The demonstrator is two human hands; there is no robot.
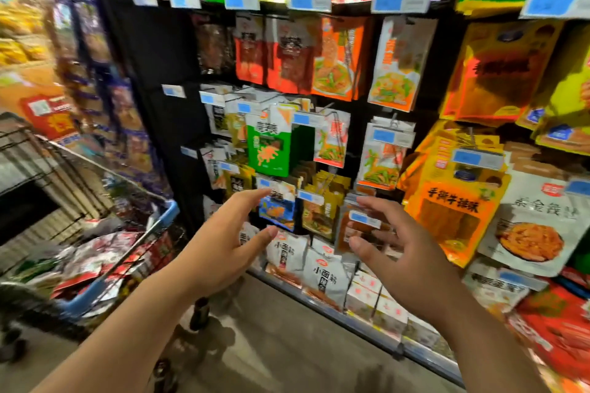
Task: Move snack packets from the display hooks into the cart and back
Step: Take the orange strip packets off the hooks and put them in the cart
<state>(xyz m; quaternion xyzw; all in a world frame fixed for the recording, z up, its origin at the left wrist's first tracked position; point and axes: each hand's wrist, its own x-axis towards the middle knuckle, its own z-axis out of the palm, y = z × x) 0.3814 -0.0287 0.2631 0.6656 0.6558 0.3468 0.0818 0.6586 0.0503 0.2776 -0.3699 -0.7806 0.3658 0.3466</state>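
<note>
Both hands are held out toward the rack point(159, 57), and nothing is gripped. The left hand point(223, 246) is spread open, its fingertips just short of the blue packet point(277, 212) at its 1 o'clock. The right hand point(402, 252) is open too, fingers loosely bent, level with the brown packet point(354, 236) at its 9 o'clock, behind a price tag point(364, 219). Whether contact is made cannot be told.

Packets point(332, 57) are hung in dense rows on the hooks point(252, 98), from 12 round to 3 o'clock of the view. The cart point(86, 300) is parked at 8 o'clock, just beside the rack, with a heap point(95, 252) of snacks already in it.

A pick from the hooks looks to be the step in hand. It is best done if one packet is pinched near its top, by the hang hole, and slid straight out along the hook, not tugged downward, since the hole would likely tear. The tag is to be cleared on the way. The neighbours may be steadied by the other hand, so that only the front one is drawn off.
</note>
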